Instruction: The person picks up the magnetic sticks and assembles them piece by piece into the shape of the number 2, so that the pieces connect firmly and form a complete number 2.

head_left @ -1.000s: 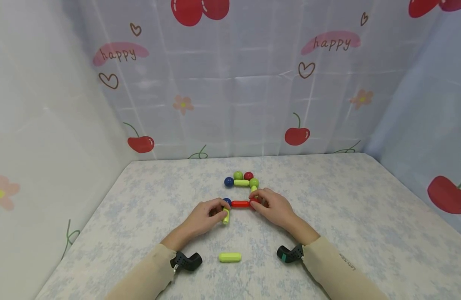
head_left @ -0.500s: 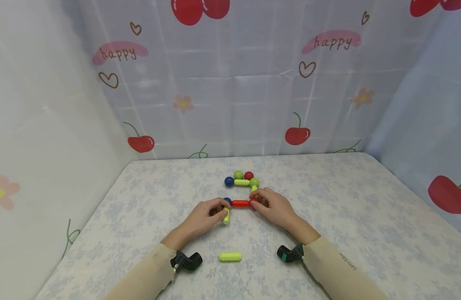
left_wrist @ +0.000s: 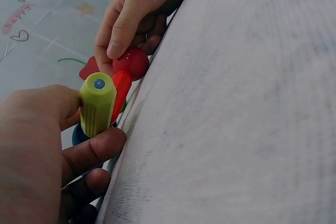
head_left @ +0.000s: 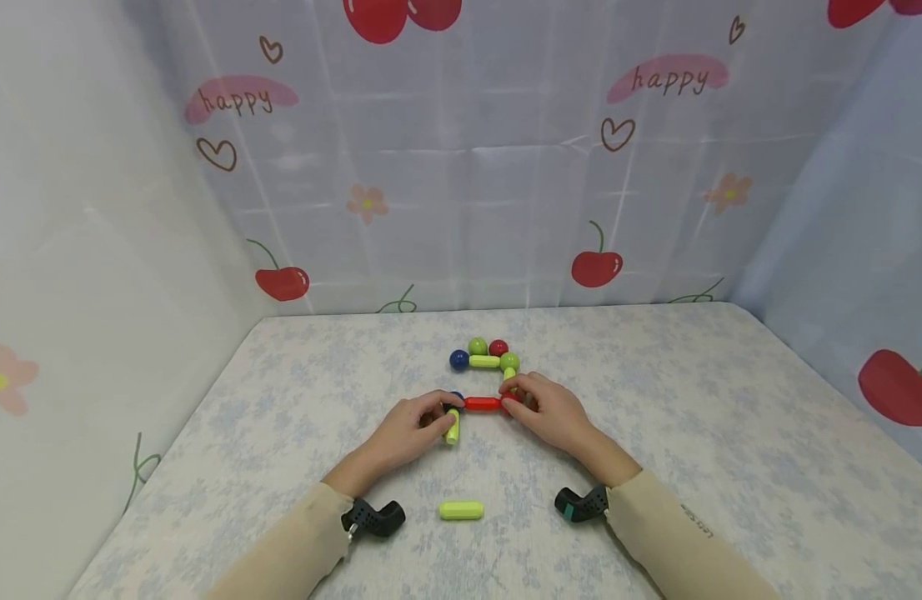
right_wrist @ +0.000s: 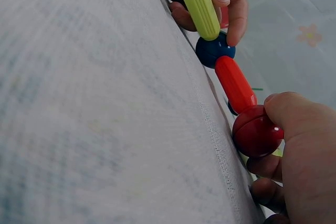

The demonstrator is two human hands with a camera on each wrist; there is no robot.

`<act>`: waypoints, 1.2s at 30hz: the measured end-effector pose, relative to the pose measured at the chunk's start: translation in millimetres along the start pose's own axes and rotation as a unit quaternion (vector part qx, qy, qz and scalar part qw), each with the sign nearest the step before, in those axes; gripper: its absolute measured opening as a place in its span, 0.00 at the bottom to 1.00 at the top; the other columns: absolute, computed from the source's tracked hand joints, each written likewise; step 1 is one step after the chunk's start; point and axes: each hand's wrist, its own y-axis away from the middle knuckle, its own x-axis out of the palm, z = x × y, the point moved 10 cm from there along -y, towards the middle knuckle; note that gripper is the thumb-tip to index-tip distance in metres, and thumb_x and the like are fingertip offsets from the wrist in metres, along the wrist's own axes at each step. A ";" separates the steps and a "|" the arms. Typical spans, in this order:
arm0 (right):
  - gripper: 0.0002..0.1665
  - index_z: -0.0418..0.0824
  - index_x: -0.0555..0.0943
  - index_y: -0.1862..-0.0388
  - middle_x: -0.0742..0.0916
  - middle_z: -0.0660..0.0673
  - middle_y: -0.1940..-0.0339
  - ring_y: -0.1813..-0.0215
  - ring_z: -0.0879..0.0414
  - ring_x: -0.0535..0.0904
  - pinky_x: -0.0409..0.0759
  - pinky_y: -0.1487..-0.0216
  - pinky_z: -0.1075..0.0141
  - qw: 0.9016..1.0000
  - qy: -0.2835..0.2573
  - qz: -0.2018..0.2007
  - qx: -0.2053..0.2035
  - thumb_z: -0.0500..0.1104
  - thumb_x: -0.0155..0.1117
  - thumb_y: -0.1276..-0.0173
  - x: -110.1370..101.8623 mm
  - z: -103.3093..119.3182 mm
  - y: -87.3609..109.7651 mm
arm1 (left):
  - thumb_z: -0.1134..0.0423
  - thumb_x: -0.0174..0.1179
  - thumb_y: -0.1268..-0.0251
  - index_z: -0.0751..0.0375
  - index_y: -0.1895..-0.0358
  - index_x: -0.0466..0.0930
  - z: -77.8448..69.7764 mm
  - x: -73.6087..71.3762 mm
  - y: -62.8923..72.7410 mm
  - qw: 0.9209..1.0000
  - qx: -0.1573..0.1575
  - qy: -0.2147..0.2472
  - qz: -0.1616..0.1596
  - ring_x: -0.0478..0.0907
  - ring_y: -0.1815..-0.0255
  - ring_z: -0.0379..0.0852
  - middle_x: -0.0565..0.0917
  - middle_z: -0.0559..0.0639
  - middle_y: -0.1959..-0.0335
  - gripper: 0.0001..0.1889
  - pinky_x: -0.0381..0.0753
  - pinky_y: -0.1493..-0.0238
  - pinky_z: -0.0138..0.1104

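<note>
The left hand point(head_left: 412, 427) pinches where a glossy blue ball point(right_wrist: 210, 51) meets a ribbed yellow-green rod point(right_wrist: 200, 11) that points nearward; the right hand point(head_left: 554, 414) grips a smooth red ball point(right_wrist: 254, 132). A faceted red rod point(head_left: 482, 403) spans the two balls, around the middle of the tabletop point(head_left: 656, 400), which has a mottled, woven surface. Farther off, a lime bar point(head_left: 484, 362) runs from a shiny navy sphere point(head_left: 459, 360) on the left to a green sphere point(head_left: 509, 362) on the right. A loose, stubby lime stick point(head_left: 461, 510) lies near.

Left hand point(head_left: 407, 427) and right hand point(head_left: 549, 414) flank the middle rod point(head_left: 482, 403), a loose rod point(head_left: 461, 510) lying before it and four balls point(head_left: 459, 360) behind it.
</note>
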 end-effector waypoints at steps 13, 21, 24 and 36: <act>0.11 0.54 0.83 0.49 0.82 0.54 0.62 0.68 0.61 0.74 0.72 0.66 0.66 1.000 0.004 0.004 0.003 0.52 0.63 0.28 0.5 -0.6 -0.8 | 0.57 0.58 0.26 0.42 0.40 0.79 -1.2 -1.4 -0.2 1.000 -0.005 0.001 -0.003 0.73 0.75 0.37 0.81 0.37 0.71 0.15 0.71 0.71 0.31; 0.12 0.54 0.83 0.48 0.82 0.54 0.63 0.68 0.60 0.73 0.72 0.66 0.65 1.000 0.004 0.006 0.004 0.52 0.63 0.28 0.6 -1.5 -2.3 | 0.58 0.53 0.24 0.37 0.39 0.78 5.7 -1.5 -2.5 1.000 -0.021 -0.011 -0.006 0.68 0.78 0.37 0.77 0.39 0.75 0.15 0.68 0.73 0.31; 0.12 0.54 0.83 0.49 0.82 0.54 0.63 0.68 0.60 0.73 0.72 0.66 0.65 1.000 0.003 0.006 0.004 0.52 0.63 0.28 0.4 -1.6 -2.7 | 0.59 0.53 0.24 0.38 0.40 0.79 5.6 -2.2 -3.0 1.000 -0.018 -0.012 -0.008 0.67 0.79 0.37 0.77 0.40 0.76 0.16 0.67 0.74 0.32; 0.11 0.55 0.83 0.49 0.81 0.54 0.64 0.69 0.60 0.73 0.72 0.67 0.65 1.000 0.005 0.004 0.003 0.53 0.64 0.28 1.9 -2.3 -3.6 | 0.59 0.62 0.29 0.45 0.41 0.80 1.5 -4.3 -3.3 1.000 0.015 -0.011 -0.017 0.70 0.75 0.37 0.78 0.39 0.73 0.16 0.70 0.72 0.30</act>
